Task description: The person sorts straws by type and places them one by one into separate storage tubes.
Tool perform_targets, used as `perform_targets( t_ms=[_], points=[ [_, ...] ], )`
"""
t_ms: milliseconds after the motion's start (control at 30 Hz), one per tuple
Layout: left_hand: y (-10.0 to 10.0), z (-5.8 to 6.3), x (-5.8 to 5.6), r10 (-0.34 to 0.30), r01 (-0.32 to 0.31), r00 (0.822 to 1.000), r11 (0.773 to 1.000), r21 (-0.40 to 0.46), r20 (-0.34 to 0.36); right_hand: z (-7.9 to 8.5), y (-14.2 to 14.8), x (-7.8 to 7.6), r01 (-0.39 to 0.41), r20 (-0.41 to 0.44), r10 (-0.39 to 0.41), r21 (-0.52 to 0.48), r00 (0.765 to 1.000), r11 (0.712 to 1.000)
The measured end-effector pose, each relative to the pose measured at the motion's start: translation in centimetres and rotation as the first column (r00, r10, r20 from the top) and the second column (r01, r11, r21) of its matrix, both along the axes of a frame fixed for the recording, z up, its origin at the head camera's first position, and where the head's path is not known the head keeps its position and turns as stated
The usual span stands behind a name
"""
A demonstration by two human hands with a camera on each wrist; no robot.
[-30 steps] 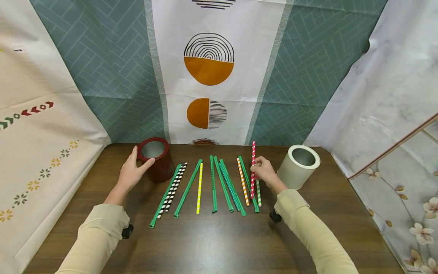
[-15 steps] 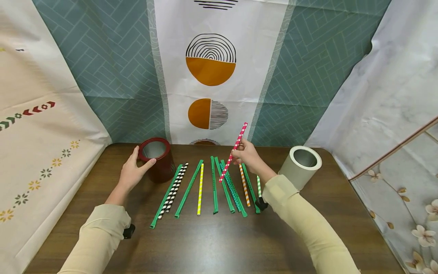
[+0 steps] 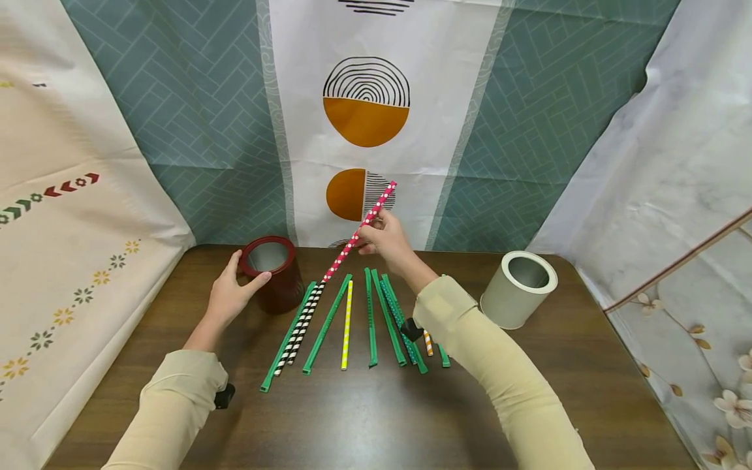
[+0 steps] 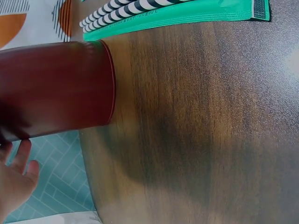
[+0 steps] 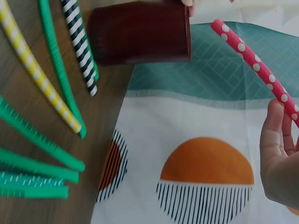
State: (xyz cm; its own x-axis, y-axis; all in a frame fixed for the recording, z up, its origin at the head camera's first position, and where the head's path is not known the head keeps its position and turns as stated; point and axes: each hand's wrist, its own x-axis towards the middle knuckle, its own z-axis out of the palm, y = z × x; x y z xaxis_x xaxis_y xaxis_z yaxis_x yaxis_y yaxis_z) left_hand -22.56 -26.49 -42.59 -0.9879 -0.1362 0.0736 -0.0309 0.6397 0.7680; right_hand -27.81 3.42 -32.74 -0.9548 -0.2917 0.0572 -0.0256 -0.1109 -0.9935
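Observation:
My right hand [image 3: 395, 247] pinches a red paper straw with white polka dots [image 3: 343, 252] between thumb and fingers, slanting in the air above the other straws. In the right wrist view the straw's free end [image 5: 252, 60] points toward the dark red can. At the table's back left, my left hand [image 3: 228, 299] holds that dark red can [image 3: 283, 286] near its rim, thumb in front and fingers at the side. The can stands upright with its mouth showing. The left wrist view has its wall [image 4: 56, 86], with fingertips [image 4: 22, 151] at the side.
Green-wrapped straws [image 3: 322, 333], black-and-white striped straws [image 3: 302, 324], a yellow straw [image 3: 346, 326] and an orange striped straw [image 3: 428, 344] lie spread on the brown table [image 3: 329, 424]. A cream can [image 3: 506, 300] stands at the back right. Patterned cloth [image 3: 364, 39] hangs behind.
My right hand has carried the red dotted straw up and leftward from above the right-hand straws toward the dark red can. The left hand has stayed at the can.

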Motion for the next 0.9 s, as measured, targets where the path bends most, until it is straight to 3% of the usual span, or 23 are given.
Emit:
perform_targets(
  t_ms=[400,600,900],
  points=[
    [0.1,-0.1,0.0,0.014,-0.014,1.000,1.000,0.004,-0.014,-0.2,-5.0,-0.8,0.087,-0.084,-0.093,-0.076,0.992,0.993],
    [0.1,0.0,0.0,0.017,-0.017,1.000,1.000,0.009,-0.015,-1.0,-7.1,-0.9,0.100,-0.120,-0.104,-0.036,0.987,0.994],
    [0.0,-0.2,0.0,0.012,-0.011,1.000,1.000,0.012,-0.027,-2.6,-9.4,-0.3,0.060,-0.153,-0.051,0.055,0.987,0.997]
  ],
)
